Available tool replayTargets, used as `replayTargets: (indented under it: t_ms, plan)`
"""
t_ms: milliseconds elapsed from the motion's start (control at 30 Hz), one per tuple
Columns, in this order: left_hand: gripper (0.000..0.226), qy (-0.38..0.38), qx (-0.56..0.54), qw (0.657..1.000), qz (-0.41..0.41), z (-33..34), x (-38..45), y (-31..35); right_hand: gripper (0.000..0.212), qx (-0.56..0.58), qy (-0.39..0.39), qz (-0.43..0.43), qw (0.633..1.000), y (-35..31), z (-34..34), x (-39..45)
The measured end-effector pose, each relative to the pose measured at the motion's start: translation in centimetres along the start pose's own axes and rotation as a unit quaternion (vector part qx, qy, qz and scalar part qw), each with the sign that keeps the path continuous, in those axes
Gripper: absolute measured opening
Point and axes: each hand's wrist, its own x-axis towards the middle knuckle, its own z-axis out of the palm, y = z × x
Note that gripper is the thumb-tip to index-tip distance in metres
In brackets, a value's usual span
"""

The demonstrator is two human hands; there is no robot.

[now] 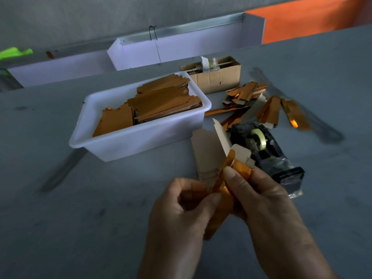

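Note:
Both hands hold one flat gold-foil carton blank (209, 150) above the grey table, its plain cardboard inner side turned up and its flaps standing. My left hand (181, 214) pinches its lower gold edge between thumb and fingers. My right hand (269, 206) grips the folded gold strip, thumb pressed on top. A black tape dispenser (267, 156) with a roll of clear tape stands just behind the right hand.
A white plastic tub (112, 146) holds stacks of flat gold blanks (159, 103). Folded gold pieces (267, 109) lie scattered behind the dispenser. A small cardboard box (217, 81) stands at the back, with white trays (177, 51) beyond.

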Motion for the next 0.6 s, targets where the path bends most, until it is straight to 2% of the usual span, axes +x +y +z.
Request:
replayTargets:
  t_ms: [67, 100, 167, 267, 400, 500, 567, 600]
  plan:
    - [0.025, -0.064, -0.011, 0.996, -0.054, -0.8, 0.4, 0.4, 0.028, -0.046, -0.019, -0.014, 0.999, 1.2, -1.7, 0.1]
    - [0.023, -0.089, -0.014, 0.994, -0.064, -0.9, 0.4, 0.7, 0.029, -0.09, -0.026, -0.028, 0.995, 1.7, -2.0, 0.4]
    - [0.024, -0.129, -0.028, 0.989, -0.074, -1.0, 0.1, 1.4, 0.033, -0.095, -0.04, -0.018, 0.994, 1.5, -2.1, 0.5]
    - [0.025, -0.144, -0.059, 0.984, -0.09, -0.7, 0.1, 1.5, 0.039, -0.1, -0.046, -0.018, 0.994, 1.0, -3.0, 0.6]
    - [0.021, -0.166, -0.076, 0.979, -0.091, -0.1, 0.1, 2.0, 0.024, -0.085, -0.058, -0.012, 0.995, 0.4, -3.9, 0.5]
    - [0.016, -0.171, -0.096, 0.976, -0.097, 0.7, -0.2, 2.7, 0.032, -0.116, -0.076, 0.005, 0.99, -0.3, -4.9, 0.3]
    - [0.013, -0.148, -0.112, 0.977, -0.105, 1.4, -0.4, 2.9, 0.034, -0.204, -0.032, -0.082, 0.975, -1.3, -6.1, 0.6]
    - [0.013, -0.127, -0.12, 0.979, -0.106, 1.6, -0.4, 2.8, 0.03, -0.269, 0.029, -0.152, 0.95, -1.7, -7.2, 1.1]
